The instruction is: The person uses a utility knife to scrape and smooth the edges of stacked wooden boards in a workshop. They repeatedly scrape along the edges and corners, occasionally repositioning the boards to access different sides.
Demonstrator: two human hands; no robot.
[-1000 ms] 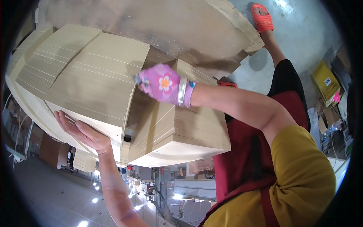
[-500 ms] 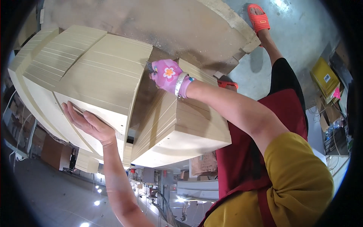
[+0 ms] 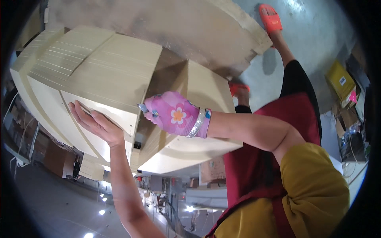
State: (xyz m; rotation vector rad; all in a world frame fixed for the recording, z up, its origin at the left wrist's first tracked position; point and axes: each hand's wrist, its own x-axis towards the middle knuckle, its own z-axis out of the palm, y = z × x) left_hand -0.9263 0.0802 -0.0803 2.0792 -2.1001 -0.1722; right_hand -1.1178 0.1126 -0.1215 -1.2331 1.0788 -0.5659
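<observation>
My left hand [image 3: 97, 126] is bare and rests with its fingers stretched out on the pale top of a tall stack of cream-coloured boards [image 3: 115, 71]. A pink glove with a flower print covers my right hand [image 3: 174, 114], which is closed at the near-right edge of that stack. From its fingers pokes a small greyish tip [image 3: 142, 107]; the rest of that thing is hidden in the fist. Beneath the right forearm stands a second, lower stack of cream boards [image 3: 190, 146], with a dark gap between the two stacks.
Brown sheeting [image 3: 151, 23] covers the floor beyond the stacks. At the right are a yellow package [image 3: 340, 81] and cardboard boxes [image 3: 344, 119]. Another small stack of boards [image 3: 91, 168] stands past my left forearm. My red slipper [image 3: 270, 20] is at the upper right.
My gloved right hand has come down along the edge of the stack, toward me and slightly left, still closed. My left hand has barely shifted.
</observation>
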